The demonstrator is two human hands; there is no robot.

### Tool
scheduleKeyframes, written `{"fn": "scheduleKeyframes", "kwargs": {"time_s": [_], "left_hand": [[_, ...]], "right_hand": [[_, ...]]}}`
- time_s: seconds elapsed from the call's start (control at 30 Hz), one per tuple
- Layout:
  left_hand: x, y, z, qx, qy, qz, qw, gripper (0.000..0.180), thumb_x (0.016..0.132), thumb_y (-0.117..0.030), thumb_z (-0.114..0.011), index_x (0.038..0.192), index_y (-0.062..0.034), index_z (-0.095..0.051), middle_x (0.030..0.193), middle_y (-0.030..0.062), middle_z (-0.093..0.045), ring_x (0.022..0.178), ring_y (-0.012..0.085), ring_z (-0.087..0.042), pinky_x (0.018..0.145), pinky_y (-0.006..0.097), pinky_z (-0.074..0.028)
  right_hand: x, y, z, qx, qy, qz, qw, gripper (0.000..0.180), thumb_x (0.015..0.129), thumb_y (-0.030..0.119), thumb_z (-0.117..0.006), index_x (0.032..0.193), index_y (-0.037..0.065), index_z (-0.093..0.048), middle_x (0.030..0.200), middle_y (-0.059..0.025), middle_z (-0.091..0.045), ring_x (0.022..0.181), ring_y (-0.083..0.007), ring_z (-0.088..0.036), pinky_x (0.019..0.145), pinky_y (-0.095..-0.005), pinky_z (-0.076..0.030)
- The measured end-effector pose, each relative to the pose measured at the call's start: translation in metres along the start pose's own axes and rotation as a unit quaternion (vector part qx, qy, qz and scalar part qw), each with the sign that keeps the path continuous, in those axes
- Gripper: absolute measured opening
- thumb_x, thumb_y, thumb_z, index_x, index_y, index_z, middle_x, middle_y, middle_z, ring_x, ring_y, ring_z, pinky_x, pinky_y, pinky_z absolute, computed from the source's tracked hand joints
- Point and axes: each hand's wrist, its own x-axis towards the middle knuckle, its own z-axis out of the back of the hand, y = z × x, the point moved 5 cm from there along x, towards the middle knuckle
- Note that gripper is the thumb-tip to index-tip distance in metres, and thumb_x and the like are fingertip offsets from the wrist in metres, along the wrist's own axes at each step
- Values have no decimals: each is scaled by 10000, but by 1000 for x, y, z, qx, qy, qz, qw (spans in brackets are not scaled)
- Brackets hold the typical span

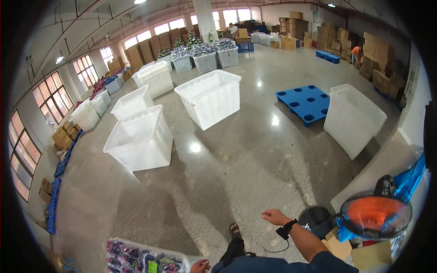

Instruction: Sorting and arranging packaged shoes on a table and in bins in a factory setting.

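My right hand (274, 217) hangs in the air over the floor at the lower middle. Its fingers are loosely bent and hold nothing. A black strap (286, 229) with a thin cable circles that wrist. At the bottom edge is my left hand (200, 266), only partly in view, with its fingers loosely curled and no object visible in them. Beside it, on its left, stands a white plastic bin (185, 260), its lower part cut off by the picture. Clear-wrapped dark and pink goods (132, 258) fill this bin.
Large white bins (145, 152), (214, 107) stand ahead; another bin (353, 120) is tipped beside a blue pallet (302, 101). An orange-centred floor fan (375, 214) is close on my right. Filled bins (205, 63) line the back, and a person in orange (356, 52) bends near stacked cartons (377, 52).
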Motion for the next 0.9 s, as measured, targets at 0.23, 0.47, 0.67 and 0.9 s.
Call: {"fn": "scheduleKeyframes", "kwargs": {"time_s": [0.23,0.47,0.67,0.9], "left_hand": [[187,-47,15,-90,-5,51,995,447,1030,-377,-609,1242,13,-653,859,76,-705,755,188,-639,694,365,-532],[374,-285,-24,143,-8,169,975,498,1089,-420,-471,1352,-14,-589,1075,120,-686,955,230,-669,864,384,-545],[547,-486,-104,183,44,-39,981,512,1025,-389,-601,1317,30,-641,982,135,-754,856,198,-707,771,324,-554],[731,-623,-219,201,83,-61,974,521,1024,-390,-610,1325,35,-633,1038,129,-758,927,194,-721,795,320,-555]], "right_hand": [[142,-7,130,-12,-43,24,999,480,957,394,-653,1284,44,-683,1122,-161,-742,1040,-312,-698,897,-406,-537],[200,-170,252,-94,-94,-150,980,459,913,403,-675,1220,66,-721,1143,-171,-736,1095,-327,-689,921,-445,-533],[201,-297,313,34,-189,-330,924,325,888,332,-697,911,15,-767,830,-149,-746,810,-264,-722,762,-402,-554],[294,-440,366,-103,74,-364,923,215,922,224,-683,857,46,-786,787,-93,-746,710,-222,-703,646,-380,-538]]}}
